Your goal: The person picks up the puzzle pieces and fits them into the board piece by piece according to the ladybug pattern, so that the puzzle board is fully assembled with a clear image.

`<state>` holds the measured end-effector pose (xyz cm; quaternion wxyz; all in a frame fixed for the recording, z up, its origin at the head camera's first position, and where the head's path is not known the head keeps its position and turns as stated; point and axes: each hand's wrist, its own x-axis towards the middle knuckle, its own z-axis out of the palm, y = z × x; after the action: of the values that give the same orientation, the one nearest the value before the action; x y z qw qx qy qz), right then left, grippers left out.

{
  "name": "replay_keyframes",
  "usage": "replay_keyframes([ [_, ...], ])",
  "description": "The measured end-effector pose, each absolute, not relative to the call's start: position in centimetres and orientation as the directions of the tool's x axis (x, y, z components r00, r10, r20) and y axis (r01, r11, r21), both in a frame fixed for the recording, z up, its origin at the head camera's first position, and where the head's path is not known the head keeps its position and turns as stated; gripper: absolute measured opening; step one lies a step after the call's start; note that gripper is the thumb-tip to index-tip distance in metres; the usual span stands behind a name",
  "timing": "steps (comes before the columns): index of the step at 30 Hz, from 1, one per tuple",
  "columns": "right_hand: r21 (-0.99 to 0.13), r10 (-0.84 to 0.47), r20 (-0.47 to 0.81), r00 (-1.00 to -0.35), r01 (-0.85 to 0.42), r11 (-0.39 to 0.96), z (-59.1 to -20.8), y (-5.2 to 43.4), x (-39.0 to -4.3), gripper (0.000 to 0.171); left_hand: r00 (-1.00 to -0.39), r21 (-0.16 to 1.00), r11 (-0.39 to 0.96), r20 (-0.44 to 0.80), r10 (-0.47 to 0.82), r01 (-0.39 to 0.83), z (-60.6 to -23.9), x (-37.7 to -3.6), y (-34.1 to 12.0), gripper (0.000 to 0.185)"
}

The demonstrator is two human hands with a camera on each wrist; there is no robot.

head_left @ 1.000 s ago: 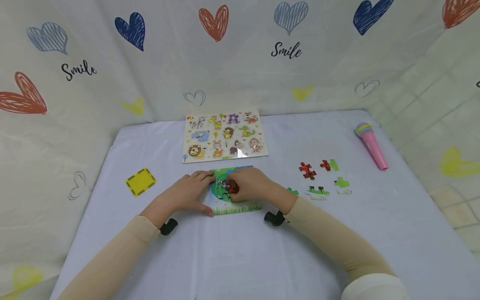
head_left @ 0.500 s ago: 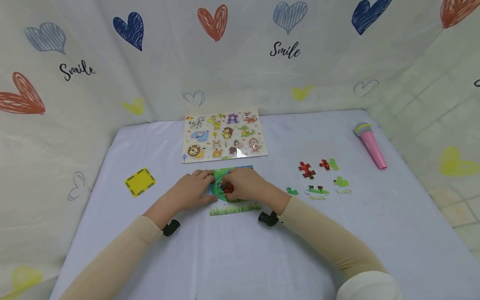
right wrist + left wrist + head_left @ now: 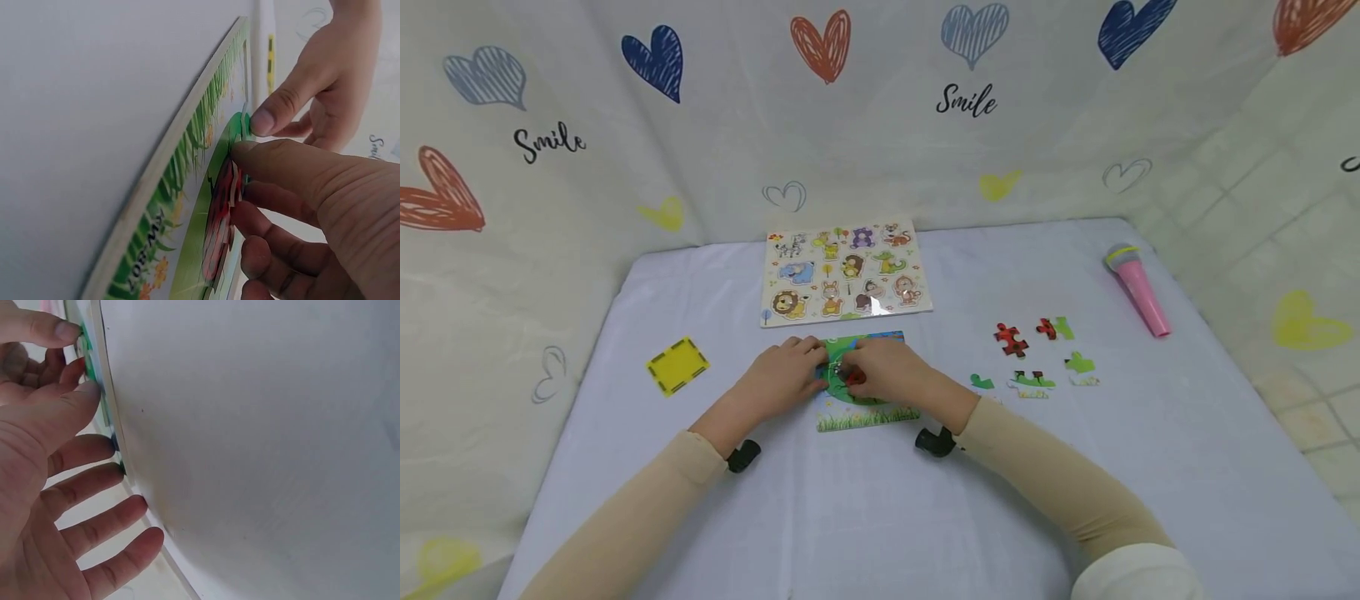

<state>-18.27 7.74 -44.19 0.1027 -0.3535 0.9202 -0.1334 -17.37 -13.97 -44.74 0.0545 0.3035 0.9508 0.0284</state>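
fingers (image 3: 269, 159) pinching red piece (image 3: 220, 215) over puzzle board (image 3: 867, 414) | left hand (image 3: 778, 383) flat, steadying board | risk: misaligned tabs jamming, board sliding

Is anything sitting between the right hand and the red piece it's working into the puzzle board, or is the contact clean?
Nothing visible. The right hand has its fingertips directly on the red piece, which lies on the puzzle board. The left hand touches the board's left side beside the piece, not across it.
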Motion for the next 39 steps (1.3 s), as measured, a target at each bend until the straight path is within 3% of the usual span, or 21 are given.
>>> replay_keyframes([
  [16,-0.319,-0.668,-0.076,-0.74,-0.617,0.72,-44.3,7.5,-18.0,0.021,-0.841,0.106,0.84,-0.051,0.539,0.533,-45.0,-17.9,-13.7,0.03],
  [23,-0.342,-0.663,-0.081,-0.744,-0.604,0.72,-44.4,7.5,-18.0,0.036,-0.837,0.103,0.837,-0.062,0.544,0.537,-44.4,-17.8,-13.4,0.028],
  [31,-0.379,-0.641,-0.116,-0.759,-0.563,0.735,-44.1,7.8,-18.2,0.038,-0.84,0.126,0.842,-0.087,0.536,0.525,-44.2,-18.0,-13.3,0.033],
  [34,-0.331,-0.662,-0.1,-0.742,-0.603,0.726,-44.3,8.1,-18.1,0.036,-0.839,0.133,0.842,-0.094,0.536,0.523,-44.2,-18.1,-13.2,0.034],
  [39,-0.145,-0.766,0.028,-0.642,-0.761,0.633,-44.7,8.6,-17.6,0.031,-0.845,0.148,0.852,-0.123,0.52,0.503,-44.1,-18.1,-13.2,0.036],
])
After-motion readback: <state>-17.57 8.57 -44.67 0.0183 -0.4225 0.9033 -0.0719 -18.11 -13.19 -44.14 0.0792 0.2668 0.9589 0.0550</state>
